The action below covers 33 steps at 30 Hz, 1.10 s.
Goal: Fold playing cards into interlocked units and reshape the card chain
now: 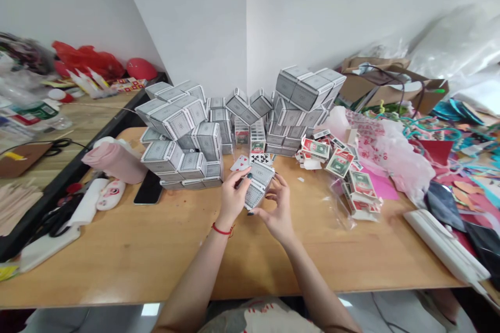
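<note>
My left hand [231, 199] and my right hand [278, 208] meet over the middle of the wooden table [156, 250]. Both are closed round a grey-backed deck of playing cards [255, 183], held tilted between them. A red string circles my left wrist. Just beyond the deck, a few cards lie face up [253, 159] on the table. Behind them rise stacks of grey card packs [183, 130], with more stacks [302, 96] on the right.
Red-and-green card boxes [344, 166] lie scattered to the right beside pink plastic bags [390, 151]. A black phone [149, 187], a pink roll [115, 160] and a white case sit at the left. Clutter, cardboard and coloured paper fill the right edge.
</note>
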{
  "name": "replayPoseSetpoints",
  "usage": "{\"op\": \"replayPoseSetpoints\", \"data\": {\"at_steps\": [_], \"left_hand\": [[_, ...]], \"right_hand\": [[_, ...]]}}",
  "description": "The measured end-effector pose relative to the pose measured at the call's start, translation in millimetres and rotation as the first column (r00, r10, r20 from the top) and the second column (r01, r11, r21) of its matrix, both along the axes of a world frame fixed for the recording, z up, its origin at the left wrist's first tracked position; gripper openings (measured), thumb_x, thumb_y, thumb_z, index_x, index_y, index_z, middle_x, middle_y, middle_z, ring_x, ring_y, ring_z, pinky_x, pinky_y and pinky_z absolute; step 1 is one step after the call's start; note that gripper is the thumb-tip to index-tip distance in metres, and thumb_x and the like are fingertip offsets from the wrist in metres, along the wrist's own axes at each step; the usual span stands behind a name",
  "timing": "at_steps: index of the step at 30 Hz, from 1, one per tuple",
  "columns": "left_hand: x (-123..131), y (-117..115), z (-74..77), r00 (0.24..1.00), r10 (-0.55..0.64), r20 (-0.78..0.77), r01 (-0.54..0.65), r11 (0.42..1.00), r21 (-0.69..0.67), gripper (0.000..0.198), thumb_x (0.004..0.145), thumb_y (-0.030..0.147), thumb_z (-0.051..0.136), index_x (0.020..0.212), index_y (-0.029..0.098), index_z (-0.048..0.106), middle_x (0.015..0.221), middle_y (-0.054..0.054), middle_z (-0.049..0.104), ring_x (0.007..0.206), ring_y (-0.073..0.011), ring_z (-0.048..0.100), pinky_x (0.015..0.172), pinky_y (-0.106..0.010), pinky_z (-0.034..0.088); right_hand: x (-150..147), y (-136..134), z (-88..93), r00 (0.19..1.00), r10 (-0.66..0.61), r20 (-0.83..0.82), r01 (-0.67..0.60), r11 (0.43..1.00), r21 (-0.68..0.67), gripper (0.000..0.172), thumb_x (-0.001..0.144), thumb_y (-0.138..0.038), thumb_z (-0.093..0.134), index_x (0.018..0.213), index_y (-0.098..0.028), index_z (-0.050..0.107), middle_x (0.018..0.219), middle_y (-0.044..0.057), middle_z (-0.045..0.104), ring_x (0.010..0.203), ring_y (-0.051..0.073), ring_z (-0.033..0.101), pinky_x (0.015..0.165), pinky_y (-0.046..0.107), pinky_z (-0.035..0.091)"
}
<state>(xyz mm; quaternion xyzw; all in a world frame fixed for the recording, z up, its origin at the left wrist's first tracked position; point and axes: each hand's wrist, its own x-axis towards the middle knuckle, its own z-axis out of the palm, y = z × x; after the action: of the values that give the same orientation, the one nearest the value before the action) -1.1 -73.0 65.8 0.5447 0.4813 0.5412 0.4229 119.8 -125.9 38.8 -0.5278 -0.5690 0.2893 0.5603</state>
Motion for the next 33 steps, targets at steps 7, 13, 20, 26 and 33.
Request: {"op": "replayPoseSetpoints", "data": {"at_steps": [7,13,20,26,33], "left_hand": [[-8,7,2.3,0.996,-0.066,-0.055,0.069,0.996,0.060,0.016,0.073,0.027,0.057,0.078,0.019,0.070,0.080,-0.004,0.066,0.077,-0.0180,0.058,0.072,-0.028,0.042],[-2,18,-9.1,0.993,-0.117,0.025,0.117,0.993,-0.007,0.034,0.078,0.037,0.048,0.059,0.017,0.068,0.063,-0.004,0.065,0.062,-0.0168,0.058,0.064,-0.029,0.042],[0,-11,-12.6,0.975,-0.169,0.147,0.151,0.980,0.129,0.049,0.077,0.052,0.043,0.107,0.016,0.056,0.109,-0.011,0.057,0.102,-0.0238,0.052,0.088,-0.036,0.039],[10,-22,-16.1,0.984,0.044,-0.174,0.004,0.964,0.267,0.031,0.080,0.032,0.048,0.107,0.018,0.053,0.105,-0.011,0.056,0.101,-0.0214,0.051,0.089,-0.036,0.039],[14,-16,-20.2,0.937,0.161,-0.310,-0.031,0.922,0.386,0.028,0.087,0.021,0.030,0.098,0.017,0.055,0.099,-0.009,0.059,0.099,-0.0178,0.053,0.087,-0.034,0.041]], "right_hand": [[28,8,-4.3,0.999,-0.017,0.048,0.020,0.998,-0.058,0.080,0.051,-0.043,0.075,0.120,-0.024,0.040,0.115,0.011,0.040,0.092,0.022,0.052,0.082,0.041,0.046],[42,23,1.1,0.963,0.101,-0.249,-0.112,0.993,-0.031,0.038,0.079,-0.045,0.047,0.110,-0.024,0.045,0.109,0.007,0.053,0.101,0.022,0.051,0.084,0.039,0.043],[38,20,-7.8,0.959,-0.046,-0.279,-0.012,0.979,-0.205,0.037,0.075,-0.042,0.051,0.107,-0.022,0.053,0.106,0.005,0.056,0.090,0.021,0.053,0.078,0.033,0.041],[30,17,0.8,0.937,-0.018,-0.348,-0.060,0.975,-0.212,0.031,0.076,-0.039,0.050,0.101,-0.021,0.054,0.102,0.004,0.056,0.084,0.017,0.052,0.073,0.028,0.041],[20,17,5.2,0.982,-0.147,-0.120,0.127,0.980,-0.156,0.019,0.076,-0.037,0.050,0.083,-0.019,0.050,0.075,-0.001,0.054,0.065,0.014,0.048,0.062,0.025,0.039]]}}
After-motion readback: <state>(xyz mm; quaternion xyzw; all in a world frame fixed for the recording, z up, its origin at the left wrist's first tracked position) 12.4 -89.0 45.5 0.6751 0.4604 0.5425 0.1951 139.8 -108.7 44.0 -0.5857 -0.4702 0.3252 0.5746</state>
